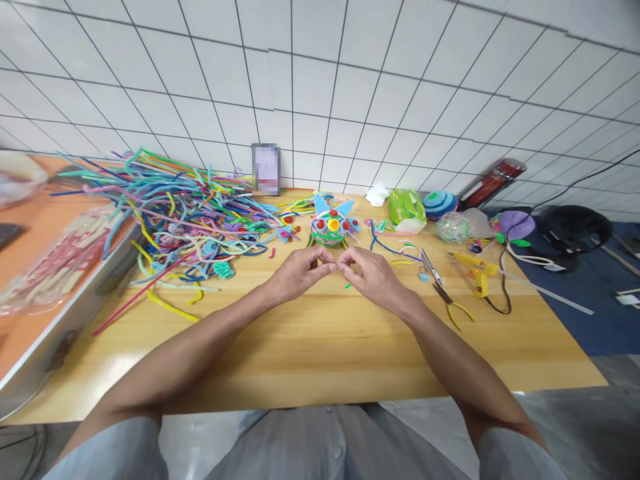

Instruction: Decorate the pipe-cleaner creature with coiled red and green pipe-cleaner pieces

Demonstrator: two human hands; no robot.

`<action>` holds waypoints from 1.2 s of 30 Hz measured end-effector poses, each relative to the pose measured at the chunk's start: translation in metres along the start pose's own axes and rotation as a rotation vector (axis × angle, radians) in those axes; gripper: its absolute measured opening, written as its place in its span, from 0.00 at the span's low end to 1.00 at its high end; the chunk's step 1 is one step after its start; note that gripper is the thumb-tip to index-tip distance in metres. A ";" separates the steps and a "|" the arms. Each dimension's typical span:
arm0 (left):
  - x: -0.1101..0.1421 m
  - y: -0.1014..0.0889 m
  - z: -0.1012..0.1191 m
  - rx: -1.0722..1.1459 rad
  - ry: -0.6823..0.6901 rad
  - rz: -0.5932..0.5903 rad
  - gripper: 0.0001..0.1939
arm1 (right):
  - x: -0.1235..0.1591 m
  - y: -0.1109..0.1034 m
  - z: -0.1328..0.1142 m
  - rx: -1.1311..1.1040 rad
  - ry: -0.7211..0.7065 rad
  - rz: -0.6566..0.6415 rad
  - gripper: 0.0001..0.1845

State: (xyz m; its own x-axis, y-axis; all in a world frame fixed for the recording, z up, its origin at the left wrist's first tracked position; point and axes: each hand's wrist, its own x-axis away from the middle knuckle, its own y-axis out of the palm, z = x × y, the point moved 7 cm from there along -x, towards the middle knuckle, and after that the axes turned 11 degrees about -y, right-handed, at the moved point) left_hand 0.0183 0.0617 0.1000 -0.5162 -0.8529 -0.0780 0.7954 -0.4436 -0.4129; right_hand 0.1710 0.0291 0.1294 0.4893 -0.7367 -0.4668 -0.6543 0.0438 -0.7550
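Observation:
My left hand (pixel 303 272) and my right hand (pixel 369 275) meet fingertip to fingertip over the middle of the wooden table. Both are closed in a pinch; whatever lies between the fingers is too small to make out. Just beyond them stands a round craft figure (pixel 332 235) with blue pointed pieces on top and red and yellow round flowers on its front. A small green scrap (pixel 349 287) lies below my fingers. Right of my right hand lie a blue pipe cleaner (pixel 383 247) and short coloured pieces.
A large heap of pipe cleaners (pixel 180 207) covers the table's left. A phone (pixel 266 169) leans on the tiled wall. To the right lie scissors (pixel 431 265), pliers (pixel 451 304), a yellow glue gun (pixel 479 275) with its cord, and a green ball (pixel 407 208).

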 end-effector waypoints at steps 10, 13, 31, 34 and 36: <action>-0.011 -0.026 0.026 0.073 0.043 0.113 0.12 | -0.030 -0.026 -0.009 -0.016 -0.066 0.129 0.06; -0.012 -0.022 0.025 0.254 0.021 0.182 0.15 | -0.028 -0.028 -0.003 -0.129 0.021 0.223 0.06; -0.024 -0.018 0.002 0.148 -0.018 0.062 0.17 | -0.027 -0.019 0.009 -0.096 0.085 0.171 0.06; -0.025 -0.016 -0.001 0.122 -0.018 0.054 0.16 | -0.027 -0.017 0.010 -0.073 0.051 0.147 0.06; -0.026 -0.014 -0.003 0.124 -0.032 0.044 0.15 | -0.026 -0.015 0.012 -0.063 0.049 0.132 0.06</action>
State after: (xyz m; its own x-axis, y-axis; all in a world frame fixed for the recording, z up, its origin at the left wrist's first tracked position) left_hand 0.0193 0.0907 0.1051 -0.4709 -0.8798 -0.0643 0.8514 -0.4342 -0.2945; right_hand 0.1751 0.0562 0.1475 0.3691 -0.7594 -0.5358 -0.7465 0.1012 -0.6577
